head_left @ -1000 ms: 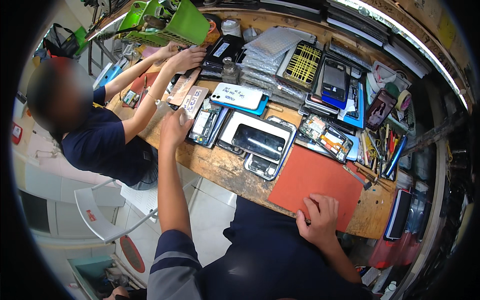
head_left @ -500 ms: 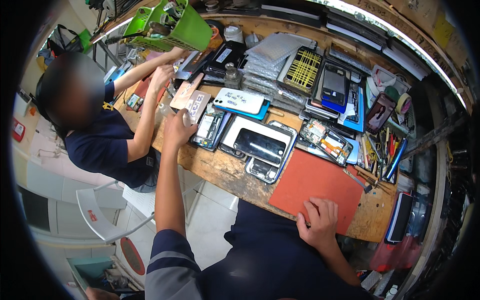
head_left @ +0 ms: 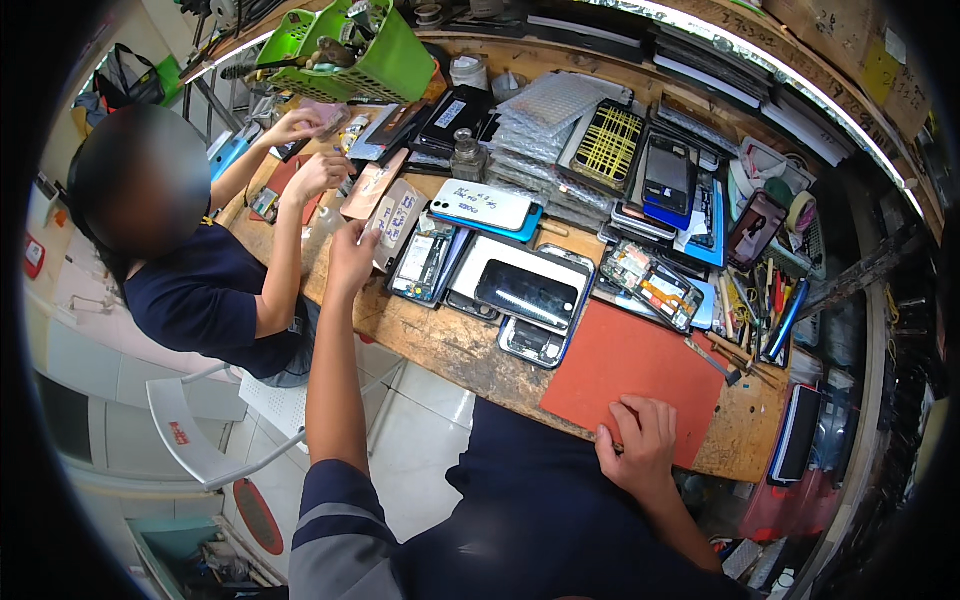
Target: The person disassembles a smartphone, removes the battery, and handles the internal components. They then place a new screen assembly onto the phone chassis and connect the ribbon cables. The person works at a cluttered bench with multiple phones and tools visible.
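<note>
My left hand [head_left: 352, 258] reaches to the far left of the bench and pinches the near-left edge of a beige-pink phone [head_left: 403, 212] with handwriting on its back. The phone is tilted up. Beside it lie a rose-gold phone [head_left: 374, 188] and an opened phone [head_left: 424, 258] with its inside parts showing. My right hand [head_left: 640, 440] rests on the near edge of a red mat [head_left: 625, 370], fingers loosely bent, nothing plainly held. Beyond the mat lies another opened phone [head_left: 655, 285] with an orange part.
A co-worker's hands [head_left: 318, 175] work at the left. A black-screened phone [head_left: 525, 292] lies on others mid-bench. Bubble-wrapped stacks [head_left: 545, 140], a glass bottle [head_left: 467, 155] and a green basket [head_left: 370, 60] stand behind; tools [head_left: 765, 310] crowd the right.
My left hand has closed on the beige-pink phone and tilted it up. The co-worker's farther hand has drawn back toward a pinkish item. My right hand stays put.
</note>
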